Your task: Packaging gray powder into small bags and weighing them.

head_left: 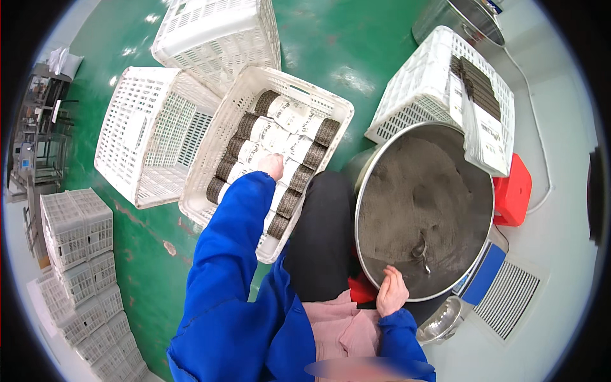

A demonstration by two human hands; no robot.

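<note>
My left hand (272,166) reaches into a white plastic crate (199,181), resting on paper-wrapped rolls (273,138) with dark, patterned ends. Its fingers look curled; what they hold, if anything, is hidden. The rolls lie side by side in two rows. To the right stands a large round metal drum (360,237) partly filled with grey-brown powder (407,191). A metal scoop (421,249) is sunk in the powder near the drum's front. Beside the near rim is my right hand (391,293), fingers loosely bent and slightly apart, with nothing visible in it.
Two white crates (137,127) (213,41) stand beyond the roll crate. Another crate (407,89) behind the drum carries dark sticks (478,88) and a plastic bag (487,143). A red stool (513,191), a metal bowl (440,318) and a blue-edged device (484,274) are at right. Crates (79,226) are stacked at left.
</note>
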